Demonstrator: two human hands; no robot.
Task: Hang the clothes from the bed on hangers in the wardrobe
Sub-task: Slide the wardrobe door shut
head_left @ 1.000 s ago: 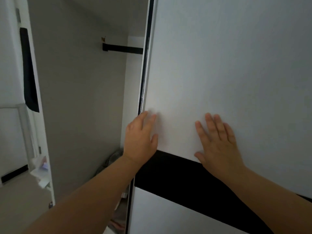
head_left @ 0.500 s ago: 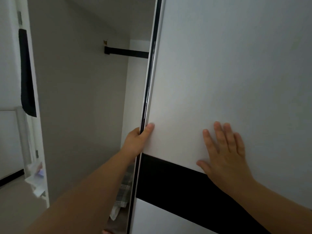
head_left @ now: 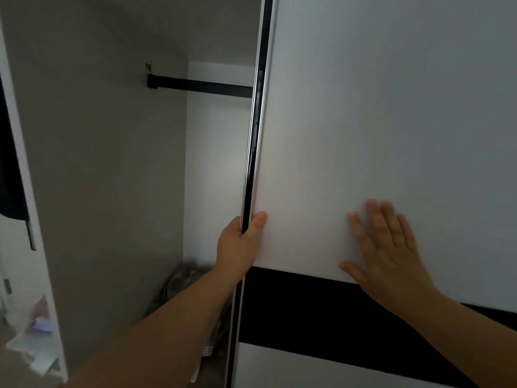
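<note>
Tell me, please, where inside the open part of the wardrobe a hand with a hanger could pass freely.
The free gap lies between the grey side wall and the sliding door's edge, below the black rail, which shows nothing hanging. It is crowded low down: bundled fabric sits on the floor. The left hand grips the door edge; the right hand lies flat on the door.

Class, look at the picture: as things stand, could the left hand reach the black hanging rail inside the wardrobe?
Probably yes: the white sliding door stands aside, so the black hanging rail shows with nothing in front, though the left hand now grips the door's edge.
</note>
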